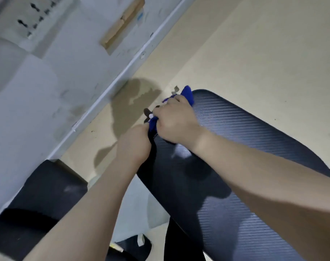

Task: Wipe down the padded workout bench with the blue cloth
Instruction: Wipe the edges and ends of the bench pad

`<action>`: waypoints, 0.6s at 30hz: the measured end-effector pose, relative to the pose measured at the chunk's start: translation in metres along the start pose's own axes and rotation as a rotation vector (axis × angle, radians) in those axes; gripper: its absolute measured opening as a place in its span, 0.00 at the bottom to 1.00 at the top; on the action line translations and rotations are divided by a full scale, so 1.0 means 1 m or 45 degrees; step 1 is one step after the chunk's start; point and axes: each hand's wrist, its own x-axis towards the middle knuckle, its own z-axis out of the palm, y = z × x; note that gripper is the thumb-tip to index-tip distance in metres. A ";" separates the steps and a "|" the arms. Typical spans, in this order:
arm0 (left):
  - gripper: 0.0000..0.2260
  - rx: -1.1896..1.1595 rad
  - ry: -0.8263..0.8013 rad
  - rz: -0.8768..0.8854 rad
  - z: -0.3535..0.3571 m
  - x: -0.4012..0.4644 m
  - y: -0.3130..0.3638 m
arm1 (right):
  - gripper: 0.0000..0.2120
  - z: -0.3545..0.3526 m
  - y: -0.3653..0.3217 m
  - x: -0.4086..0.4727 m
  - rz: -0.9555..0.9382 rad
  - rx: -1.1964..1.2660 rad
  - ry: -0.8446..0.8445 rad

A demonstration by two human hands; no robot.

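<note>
The padded workout bench [245, 147] is a dark, ribbed pad running from the lower right up to the middle of the view. A blue cloth [187, 94] lies bunched at the pad's far left edge. My right hand [176, 121] presses on the cloth from above, fingers closed over it. My left hand [135, 143] sits at the pad's left side edge and pinches the cloth's lower end, just beside my right hand. Most of the cloth is hidden under the hands.
A pale floor [263, 53] surrounds the bench. A white wall with a baseboard [111, 85] runs diagonally at the left, with a wooden strip [122, 23] on it. Another dark padded piece [45, 187] sits at the lower left. Dark frame parts [134, 247] lie below the bench.
</note>
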 end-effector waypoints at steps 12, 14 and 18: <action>0.14 -0.445 0.218 0.058 0.012 -0.018 0.005 | 0.12 -0.017 0.026 0.005 -0.132 -0.024 -0.214; 0.15 -0.560 0.211 0.041 0.014 -0.012 0.003 | 0.10 -0.006 0.018 -0.001 -0.096 -0.029 -0.094; 0.16 -0.672 0.207 0.043 0.023 -0.038 -0.022 | 0.10 0.009 -0.007 -0.018 -0.112 0.038 0.033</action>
